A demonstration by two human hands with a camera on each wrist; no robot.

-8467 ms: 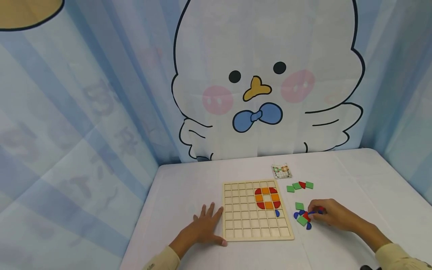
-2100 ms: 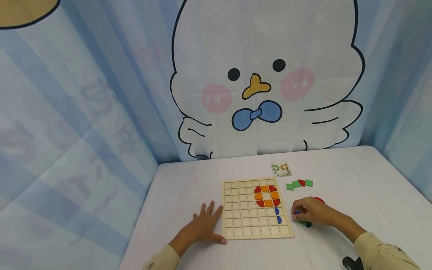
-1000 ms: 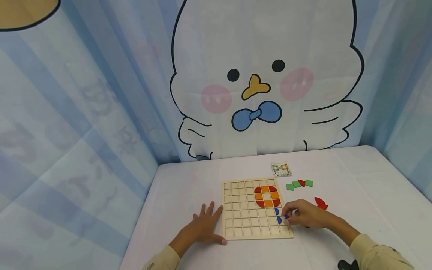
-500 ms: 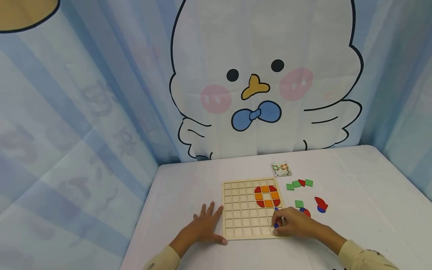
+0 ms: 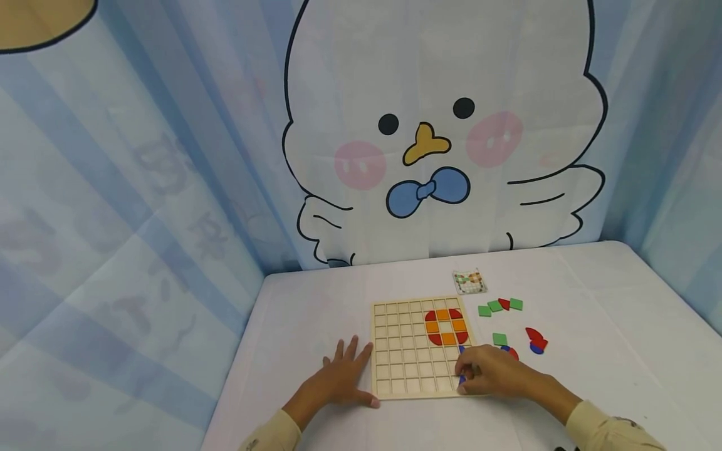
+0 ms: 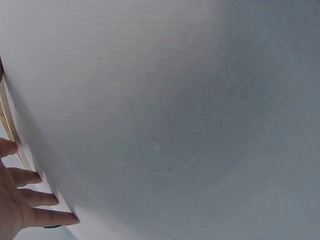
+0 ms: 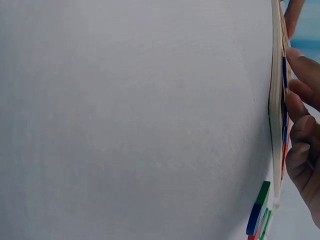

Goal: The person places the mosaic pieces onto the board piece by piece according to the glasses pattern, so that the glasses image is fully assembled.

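Observation:
In the head view, a square wooden grid board (image 5: 397,352) lies on the table with a ring of red quarter-round tiles (image 5: 462,337) and orange square tiles (image 5: 448,339) at its upper right. My right hand (image 5: 493,373) is over the board's lower right, thumb and fingers pinching a blue half-round tile (image 5: 462,379) down at the grid. Part of another blue tile (image 5: 462,349) shows above the fingers; the hand hides the cells around it. My left hand (image 5: 341,381) rests spread at the board's left edge. The right wrist view shows the board edge-on beside my curled fingers (image 7: 298,156).
Right of the board lie a green square tile (image 5: 499,339), a red tile (image 5: 512,353) overlapping a blue one, and red tiles (image 5: 533,334) with another blue tile (image 5: 536,349). A row of green tiles (image 5: 495,305) with one red lies behind, near a small pattern card (image 5: 469,282).
My right hand has moved left from the loose tiles onto the board's lower right, carrying a blue half-round tile. Another blue tile was added to the board before that. My left hand stays put.

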